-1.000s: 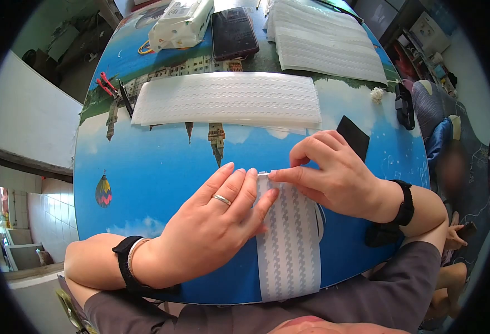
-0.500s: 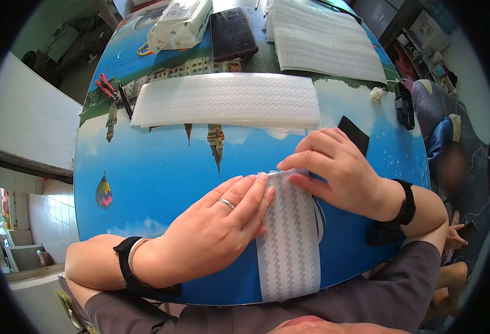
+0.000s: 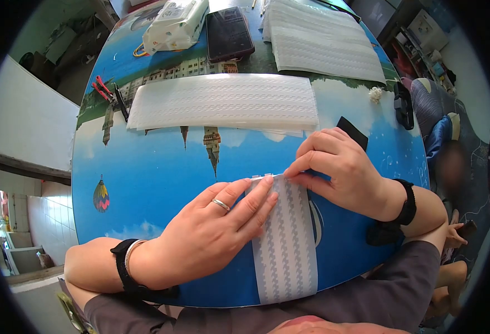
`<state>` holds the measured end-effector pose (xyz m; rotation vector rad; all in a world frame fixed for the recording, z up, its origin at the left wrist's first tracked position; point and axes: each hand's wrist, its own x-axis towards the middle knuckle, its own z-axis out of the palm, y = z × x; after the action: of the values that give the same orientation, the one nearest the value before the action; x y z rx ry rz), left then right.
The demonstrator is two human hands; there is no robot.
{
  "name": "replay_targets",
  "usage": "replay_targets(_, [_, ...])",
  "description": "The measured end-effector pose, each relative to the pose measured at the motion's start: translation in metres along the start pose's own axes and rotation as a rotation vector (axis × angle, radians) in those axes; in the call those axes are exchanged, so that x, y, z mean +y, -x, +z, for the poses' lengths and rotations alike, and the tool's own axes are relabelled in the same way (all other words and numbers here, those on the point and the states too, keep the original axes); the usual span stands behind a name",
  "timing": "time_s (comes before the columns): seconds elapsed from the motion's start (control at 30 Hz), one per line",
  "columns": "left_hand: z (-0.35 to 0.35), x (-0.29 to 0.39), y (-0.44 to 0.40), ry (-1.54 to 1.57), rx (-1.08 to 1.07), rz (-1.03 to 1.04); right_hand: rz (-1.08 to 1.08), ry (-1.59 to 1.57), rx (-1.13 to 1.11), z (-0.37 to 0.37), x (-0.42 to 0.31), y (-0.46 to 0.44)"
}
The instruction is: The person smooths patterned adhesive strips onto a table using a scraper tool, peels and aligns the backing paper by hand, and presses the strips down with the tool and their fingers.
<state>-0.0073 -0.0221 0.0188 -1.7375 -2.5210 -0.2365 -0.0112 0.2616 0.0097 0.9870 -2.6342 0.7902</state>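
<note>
A whitish sheet (image 3: 286,245) with rows of grey wavy marks lies lengthwise at the near side of the table, its lower end by the table edge. My left hand (image 3: 217,228), a ring on one finger, rests flat over the sheet's upper left part with fingers stretched out. Thumb and forefinger of my right hand (image 3: 334,167) pinch the top right corner of that sheet. Small clear bits stick up along its top edge. Beyond my hands, a stack of similar translucent sheets (image 3: 222,103) lies crosswise.
A larger sheet pile (image 3: 325,44) is at the back right, beside a phone (image 3: 229,34) and a wipes pack (image 3: 175,25). Red-handled snips (image 3: 103,89) lie left, a black flat piece (image 3: 353,132) right. Another person's hand (image 3: 455,236) shows at far right.
My right thumb and forefinger have closed onto the sheet's top corner. My left fingers have shifted slightly left and spread a little. The view has moved slightly.
</note>
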Motion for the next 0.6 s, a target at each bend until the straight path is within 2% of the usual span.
replay_targets(0.17, [-0.0008,0.0003,-0.0009,-0.001,0.029,0.013,-0.127,0.182,-0.023,-0.0048,-0.0035,-0.0006])
replay_targets(0.37, [0.0008,-0.0050,-0.0050,0.114,0.003,0.066,-0.194,0.219,-0.019,-0.0046,-0.0039,0.0001])
replay_targets(0.47, [0.0042,-0.0062,-0.0074,0.164,0.008,0.086,-0.181,0.176,-0.030,-0.0082,-0.0019,-0.0013])
replay_targets(0.6, [0.0072,-0.0079,-0.0068,0.183,0.008,0.079,-0.049,0.138,-0.022,-0.0101,-0.0003,0.0005])
